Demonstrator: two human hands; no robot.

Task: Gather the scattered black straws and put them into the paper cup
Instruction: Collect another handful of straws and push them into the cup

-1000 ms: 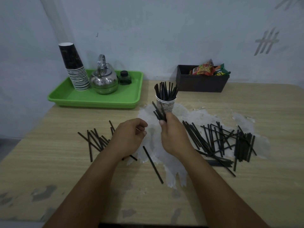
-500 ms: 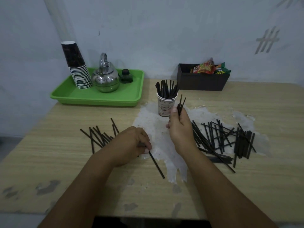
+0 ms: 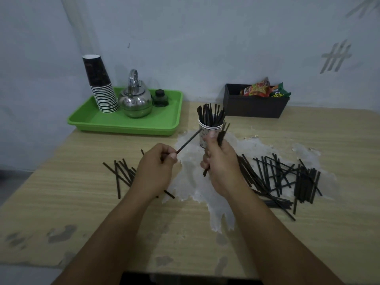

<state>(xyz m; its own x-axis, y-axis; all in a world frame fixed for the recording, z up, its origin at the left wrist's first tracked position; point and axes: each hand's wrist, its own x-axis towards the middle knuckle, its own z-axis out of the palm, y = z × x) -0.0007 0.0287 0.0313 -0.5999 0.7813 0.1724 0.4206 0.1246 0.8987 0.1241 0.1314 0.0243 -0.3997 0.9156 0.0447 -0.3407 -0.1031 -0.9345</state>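
A white paper cup (image 3: 203,132) stands mid-table with several black straws (image 3: 209,116) upright in it. My right hand (image 3: 221,161) grips a small bundle of black straws (image 3: 223,131) just in front of the cup, their tips beside its rim. My left hand (image 3: 156,167) pinches a single black straw (image 3: 188,140) that slants up toward the cup. Loose straws lie in a pile on the right (image 3: 283,177) and a smaller scatter on the left (image 3: 121,171), partly hidden by my left hand.
A green tray (image 3: 127,122) at the back left carries a stack of paper cups (image 3: 101,89), a steel kettle (image 3: 135,99) and a small dark jar (image 3: 161,98). A black box (image 3: 255,108) with snack packets stands behind the cup. White patches mark the wooden table (image 3: 61,202).
My left hand has lifted one straw off the table and raised it toward the cup. My right hand has carried its bundle closer to the cup's rim.
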